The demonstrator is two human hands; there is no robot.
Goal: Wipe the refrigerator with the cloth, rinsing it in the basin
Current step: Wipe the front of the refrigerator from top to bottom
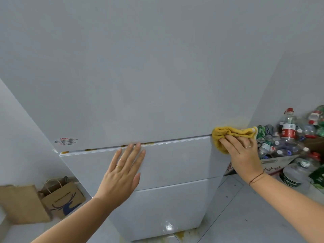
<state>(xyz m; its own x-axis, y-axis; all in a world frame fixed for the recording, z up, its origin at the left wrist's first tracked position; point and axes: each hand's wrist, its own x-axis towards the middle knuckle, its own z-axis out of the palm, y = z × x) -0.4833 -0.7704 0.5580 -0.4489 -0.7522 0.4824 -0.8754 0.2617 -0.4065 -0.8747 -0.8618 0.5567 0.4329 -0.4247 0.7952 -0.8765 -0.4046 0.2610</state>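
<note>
the fridge [157, 85] is filling most of the view, its white front tapering down toward the floor [245, 207]. a seam [175, 139] is running across it between the upper door and a drawer front, and a second seam is running lower down. the left edge of the fridge is standing close to a wall [21, 128], leaving only a narrow gap, with a paper bag [63, 199] and a flat brown bag sitting on the floor at the foot of that gap. the right edge is standing near another wall, and a box [273, 163] heaped with bottles [287, 134] is crowding the floor just beside it. bare tile is lying open at the near right.

the left hand [122, 169] is resting flat on the drawer front, fingers straight and spread, fingertips reaching the upper seam. the right hand [243, 151] is pressing the cloth [231, 134] against the right end of that seam, at the fridge's right edge, with its fingers lying nearly straight over the fabric rather than curling round it.

the cloth is showing as yellow, bunched and wrinkled, with a pale hem at its right end and darker smudges on top. brownish stains [149, 143] are dotting the seam leftward, a faint yellow haze is sitting above the cloth, and a small red-printed label [65, 142] is sticking at the door's lower left corner.
</note>
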